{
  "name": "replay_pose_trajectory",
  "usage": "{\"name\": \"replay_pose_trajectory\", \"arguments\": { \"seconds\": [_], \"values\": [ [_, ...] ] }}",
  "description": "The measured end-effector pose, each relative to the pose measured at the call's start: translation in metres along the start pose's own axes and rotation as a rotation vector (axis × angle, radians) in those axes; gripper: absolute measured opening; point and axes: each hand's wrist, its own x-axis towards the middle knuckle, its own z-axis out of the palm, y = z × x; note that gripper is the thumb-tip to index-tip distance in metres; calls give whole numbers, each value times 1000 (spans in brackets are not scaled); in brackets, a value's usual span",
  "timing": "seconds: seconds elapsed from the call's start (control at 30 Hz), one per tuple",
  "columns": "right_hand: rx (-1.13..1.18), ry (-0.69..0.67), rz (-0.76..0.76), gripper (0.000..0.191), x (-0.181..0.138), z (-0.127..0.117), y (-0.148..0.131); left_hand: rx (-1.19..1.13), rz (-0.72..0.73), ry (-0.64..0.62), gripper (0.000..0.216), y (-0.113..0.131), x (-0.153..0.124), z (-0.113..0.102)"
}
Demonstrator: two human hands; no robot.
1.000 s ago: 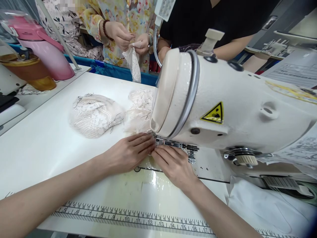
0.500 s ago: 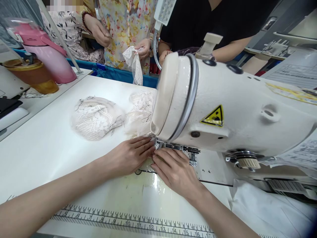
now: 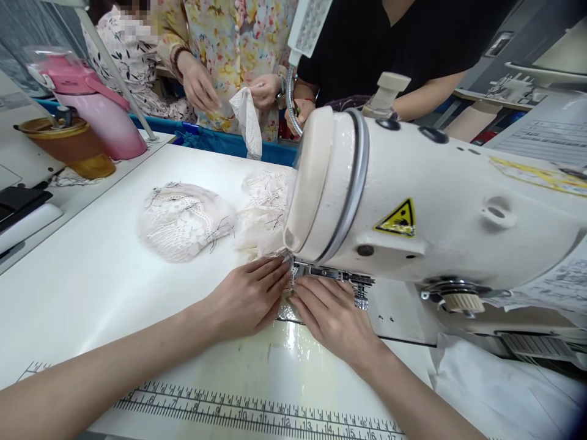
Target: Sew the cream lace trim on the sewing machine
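Note:
My left hand (image 3: pixel 245 296) lies flat on the white table, fingers stretched toward the presser foot (image 3: pixel 321 273) of a cream sewing machine (image 3: pixel 413 208). My right hand (image 3: pixel 332 315) rests beside it, fingers extended and pressing down a strip of pale lace (image 3: pixel 288 308) at the needle area. The fingertips of both hands nearly meet under the machine head. The lace runs back into a pale lace garment piece (image 3: pixel 186 220) heaped on the table behind my left hand. The needle itself is hidden by the machine head.
A ruler scale (image 3: pixel 257 415) is printed along the table's near edge. A pink jug (image 3: pixel 98 113) and a brown pot (image 3: pixel 73 143) stand at far left. Other people stand behind the table; one holds white lace (image 3: pixel 247 119). A lamp on a flexible neck (image 3: pixel 305 27) hangs above.
Both hands stayed at the presser foot, shifting slightly. The person behind in the floral top moved a hand away from and back toward the white lace.

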Motion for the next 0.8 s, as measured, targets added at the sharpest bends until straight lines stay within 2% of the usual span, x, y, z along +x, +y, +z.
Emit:
{"name": "replay_pose_trajectory", "arguments": {
  "seconds": [0.53,0.8],
  "values": [
    [-4,3,-15,16,-6,-1,8,-35,-52,-7,35,7,-3,2],
    [-90,30,8,16,-3,-4,7,-31,-112,-13,38,14,-4,5]
  ]
}}
